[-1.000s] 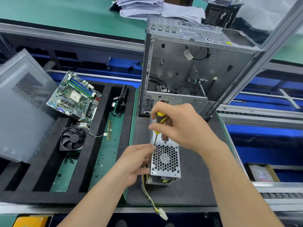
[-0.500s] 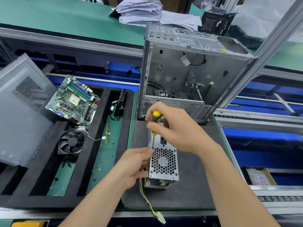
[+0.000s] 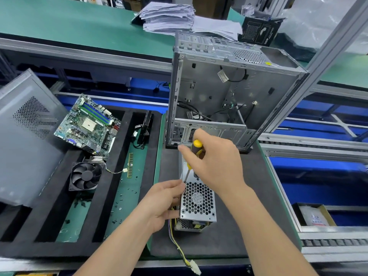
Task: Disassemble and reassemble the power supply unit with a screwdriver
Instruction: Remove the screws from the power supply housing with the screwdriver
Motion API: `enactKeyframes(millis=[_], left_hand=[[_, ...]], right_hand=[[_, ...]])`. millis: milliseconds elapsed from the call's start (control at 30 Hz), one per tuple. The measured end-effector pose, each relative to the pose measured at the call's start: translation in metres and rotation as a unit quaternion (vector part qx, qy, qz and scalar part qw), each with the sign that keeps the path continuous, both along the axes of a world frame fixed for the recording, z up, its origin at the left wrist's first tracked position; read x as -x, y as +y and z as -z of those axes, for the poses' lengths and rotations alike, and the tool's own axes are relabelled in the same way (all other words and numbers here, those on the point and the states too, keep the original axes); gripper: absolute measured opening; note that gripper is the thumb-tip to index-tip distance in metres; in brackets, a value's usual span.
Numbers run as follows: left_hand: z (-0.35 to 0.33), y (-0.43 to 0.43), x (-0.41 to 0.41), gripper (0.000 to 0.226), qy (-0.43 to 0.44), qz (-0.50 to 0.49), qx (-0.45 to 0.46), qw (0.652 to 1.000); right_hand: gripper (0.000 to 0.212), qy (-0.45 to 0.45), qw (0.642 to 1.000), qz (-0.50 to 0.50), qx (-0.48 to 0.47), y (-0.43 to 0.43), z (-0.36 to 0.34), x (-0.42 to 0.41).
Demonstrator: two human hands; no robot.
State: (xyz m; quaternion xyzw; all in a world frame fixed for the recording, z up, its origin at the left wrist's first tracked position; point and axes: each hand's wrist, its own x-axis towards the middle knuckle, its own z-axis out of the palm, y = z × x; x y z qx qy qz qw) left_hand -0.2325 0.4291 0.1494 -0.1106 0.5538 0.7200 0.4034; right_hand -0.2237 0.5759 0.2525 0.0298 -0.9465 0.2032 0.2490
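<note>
Fingers of the right hand [image 3: 216,166] are closed around the yellow-black handle of the screwdriver [image 3: 194,154], which is tilted, its shaft going down to the upper left corner of the PSU [image 3: 198,202]. The PSU lies on the dark mat [image 3: 249,216], just in front of the open case [image 3: 229,92]. The left hand [image 3: 164,204] grips the PSU's left side, fingertips [image 3: 182,185] touching the shaft near its tip. Wires [image 3: 179,246] hang from the PSU toward the mat's near edge.

left hand [image 3: 163,204]: fingers curled, grip closed (thumb up) | right hand [image 3: 215,166]: fist grip, wrist bent down
</note>
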Motion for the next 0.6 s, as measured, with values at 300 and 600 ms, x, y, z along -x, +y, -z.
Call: enactKeyframes(millis=[300, 600], left_hand=[[-0.001, 0.001, 0.0, 0.022, -0.007, -0.011, -0.005, 1.0], [-0.002, 0.003, 0.0, 0.023, 0.002, -0.023, -0.002, 1.0]], right_hand=[[0.028, -0.247, 0.899, -0.298, 0.203, 0.03, -0.018, 0.0], [0.025, -0.11, 0.964, -0.13, 0.204, 0.0, -0.002, -0.009]])
